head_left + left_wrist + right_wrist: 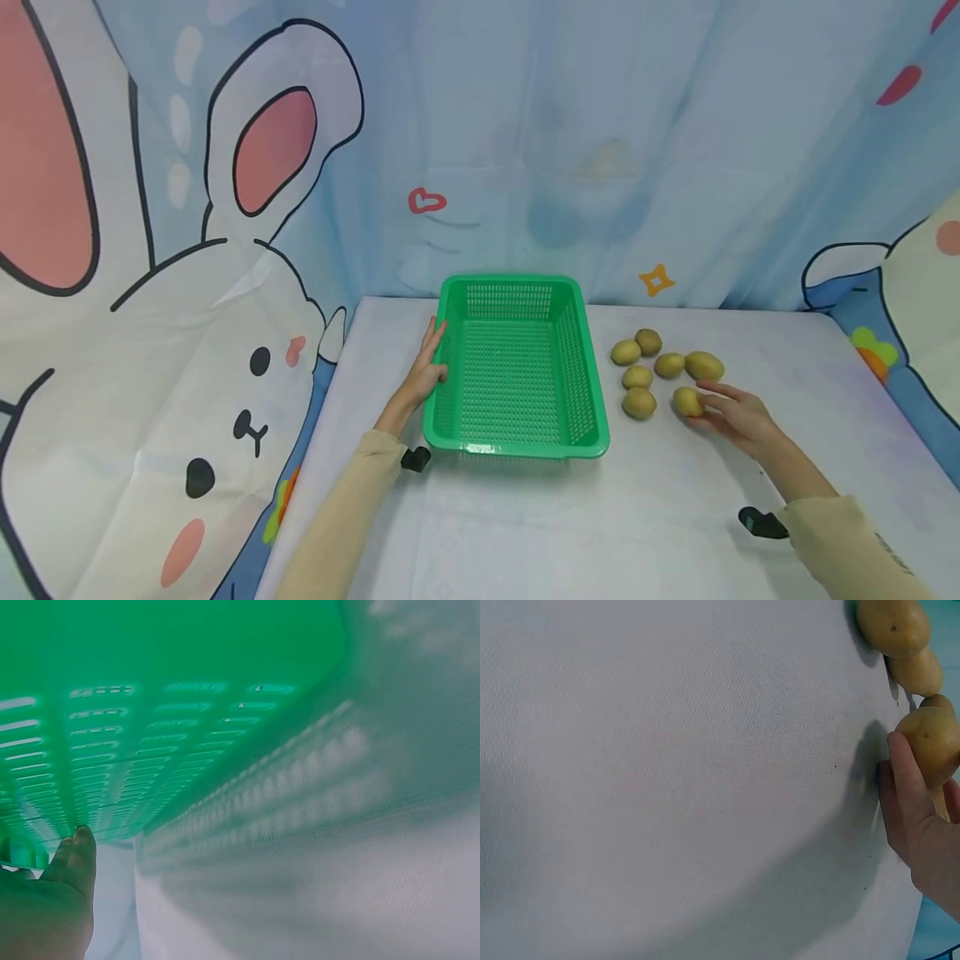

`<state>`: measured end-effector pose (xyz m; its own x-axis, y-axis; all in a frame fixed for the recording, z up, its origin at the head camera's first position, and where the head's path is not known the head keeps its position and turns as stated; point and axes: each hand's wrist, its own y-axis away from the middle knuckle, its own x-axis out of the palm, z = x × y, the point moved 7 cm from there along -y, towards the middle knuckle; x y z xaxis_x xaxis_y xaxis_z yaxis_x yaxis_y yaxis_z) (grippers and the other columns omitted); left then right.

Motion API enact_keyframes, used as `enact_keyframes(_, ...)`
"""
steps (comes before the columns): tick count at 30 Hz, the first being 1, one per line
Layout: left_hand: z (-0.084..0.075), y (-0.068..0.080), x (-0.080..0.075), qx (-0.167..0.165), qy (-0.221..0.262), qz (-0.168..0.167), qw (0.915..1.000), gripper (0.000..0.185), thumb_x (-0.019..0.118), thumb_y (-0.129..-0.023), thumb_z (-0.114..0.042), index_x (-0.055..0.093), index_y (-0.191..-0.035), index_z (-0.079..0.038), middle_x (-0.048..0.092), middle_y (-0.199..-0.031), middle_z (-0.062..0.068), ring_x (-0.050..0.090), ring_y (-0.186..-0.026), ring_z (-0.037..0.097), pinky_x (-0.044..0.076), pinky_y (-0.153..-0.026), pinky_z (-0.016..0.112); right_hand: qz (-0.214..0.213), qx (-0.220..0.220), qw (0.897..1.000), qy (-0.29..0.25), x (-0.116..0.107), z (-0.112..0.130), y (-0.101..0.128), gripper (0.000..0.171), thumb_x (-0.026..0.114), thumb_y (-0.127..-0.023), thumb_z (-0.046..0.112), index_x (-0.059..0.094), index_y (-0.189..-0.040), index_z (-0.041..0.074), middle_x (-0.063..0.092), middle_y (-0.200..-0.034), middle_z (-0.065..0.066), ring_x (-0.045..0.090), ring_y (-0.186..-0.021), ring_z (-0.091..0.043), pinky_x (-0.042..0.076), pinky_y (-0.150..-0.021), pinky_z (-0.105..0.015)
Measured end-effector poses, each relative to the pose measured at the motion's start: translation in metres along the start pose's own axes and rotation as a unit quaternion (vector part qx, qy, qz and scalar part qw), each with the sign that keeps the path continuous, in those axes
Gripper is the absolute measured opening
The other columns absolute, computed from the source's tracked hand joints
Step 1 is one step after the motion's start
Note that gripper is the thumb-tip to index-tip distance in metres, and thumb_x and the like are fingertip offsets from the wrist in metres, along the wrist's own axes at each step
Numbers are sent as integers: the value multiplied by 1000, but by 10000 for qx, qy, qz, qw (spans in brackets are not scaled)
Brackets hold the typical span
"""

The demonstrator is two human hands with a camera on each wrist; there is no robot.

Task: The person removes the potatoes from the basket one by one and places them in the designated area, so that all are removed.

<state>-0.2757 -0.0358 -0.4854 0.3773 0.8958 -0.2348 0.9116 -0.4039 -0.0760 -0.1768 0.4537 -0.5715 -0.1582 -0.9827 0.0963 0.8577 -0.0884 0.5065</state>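
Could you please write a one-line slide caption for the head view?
Left hand rests against an empty green basket while the right hand touches one of six potatoes.

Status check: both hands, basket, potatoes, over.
Left hand flat against green basket wall. Right hand fingers touching nearest potato. Five other potatoes loose alongside. Basket empty.

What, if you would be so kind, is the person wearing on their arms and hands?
Both arms are in long beige sleeves that end at the wrists. The left hand and right hand are bare. A small black device sits by the right cuff and another by the left.
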Motion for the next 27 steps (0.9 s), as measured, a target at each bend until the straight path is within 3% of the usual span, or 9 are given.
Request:
enact_keyframes(6,1,-1,3,53,24,24,10000,96,42,-66,15,11,-156,4,-12,-163,17,-12,-149,37,5,-115,58,-416,-378,9921,1117,-8,4,-2,62,54,-99,12,25,-151,-7,47,-122,-13,62,-83,0,53,-87,-39)
enact_keyframes(10,-1,-1,3,59,-39,-21,10000,96,42,-65,15,12,-156,5,-11,-163,19,-11,-149,38,6,-115,59,-646,-799,9692,2238,-9,6,-4,58,50,-100,11,26,-148,-11,48,-128,-28,58,-86,1,55,-83,-36)
enact_keyframes(14,-3,-2,4,67,-141,-11,9999,97,42,-64,15,13,-156,5,-10,-163,19,-10,-149,39,9,-115,59,-723,-995,9473,2958,-2,9,-3,56,48,-99,10,29,-146,-14,35,-141,-39,60,-103,-23,56,-80,-33)
enact_keyframes(18,1,-6,5,82,-57,2,10000,96,42,-65,16,12,-156,4,-11,-163,18,-11,-149,38,8,-114,60,-676,-1087,9375,3235,5,13,0,56,46,-97,9,28,-145,-16,32,-142,-42,49,-119,-46,56,-79,-33)
enact_keyframes(20,9,-9,4,52,-52,-18,10000,96,42,-66,16,12,-156,3,-11,-163,16,-12,-149,36,6,-115,60,-672,-1089,9348,3313,6,15,1,56,45,-98,9,28,-145,-16,33,-141,-42,48,-121,-49,56,-79,-33)
enact_keyframes(23,20,-15,2,51,-433,-89,9990,93,44,-70,10,14,-157,-1,-8,-165,13,-8,-150,32,7,-116,57,-680,-1137,9279,3486,6,20,1,55,43,-99,11,27,-144,-17,33,-140,-43,46,-122,-52,56,-80,-37)
enact_keyframes(27,20,-21,-3,219,-991,-120,9948,83,45,-79,1,16,-157,-2,-3,-165,12,-2,-151,30,10,-117,55,-746,-1285,9163,3720,6,35,0,56,41,-102,18,29,-144,-17,34,-139,-44,45,-121,-54,55,-82,-43)
